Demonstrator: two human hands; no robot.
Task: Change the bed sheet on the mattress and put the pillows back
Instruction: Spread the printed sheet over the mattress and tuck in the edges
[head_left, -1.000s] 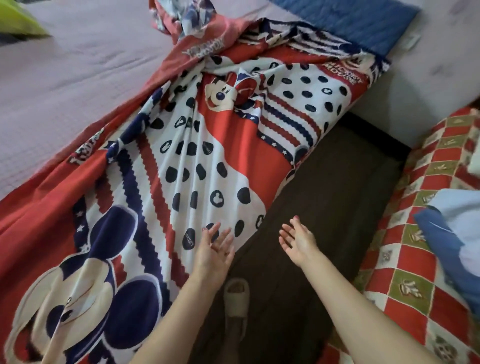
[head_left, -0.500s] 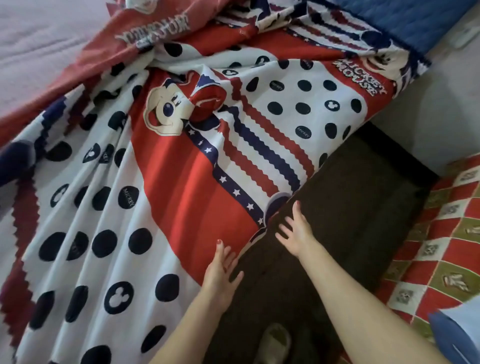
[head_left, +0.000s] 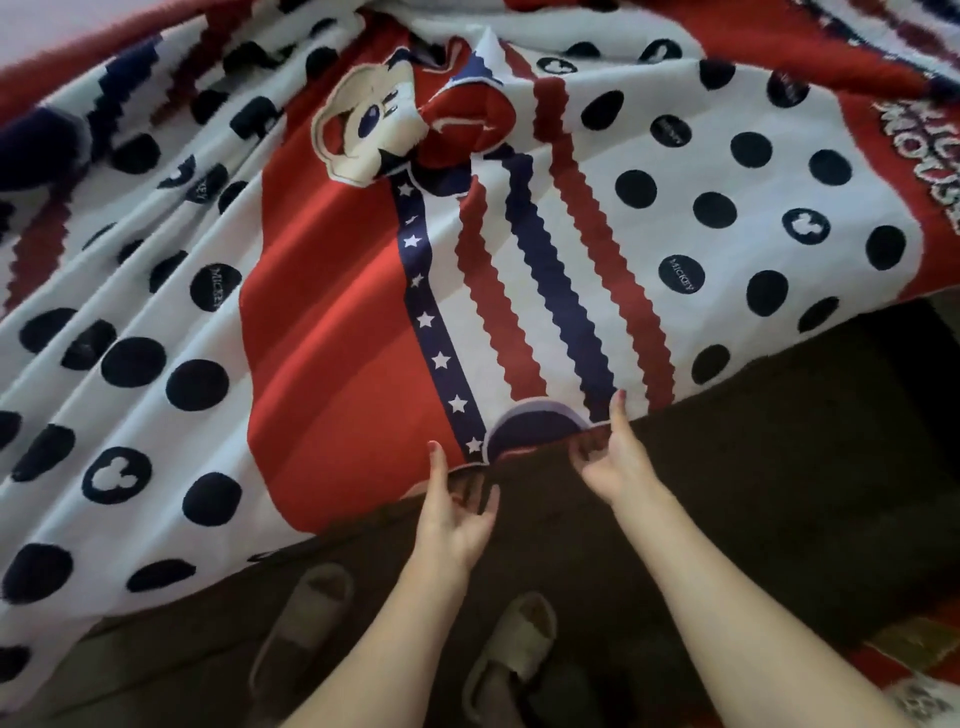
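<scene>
Both hands (head_left: 452, 514) (head_left: 613, 457) pinch sheet (head_left: 332, 332) hem, thumbs on top; dots read "MICKEY".

We see the sheet (head_left: 332, 322) cut off at twelve, nine and three o'clock, its folds blurred at ten o'clock, both forearms leaving at six o'clock.
</scene>
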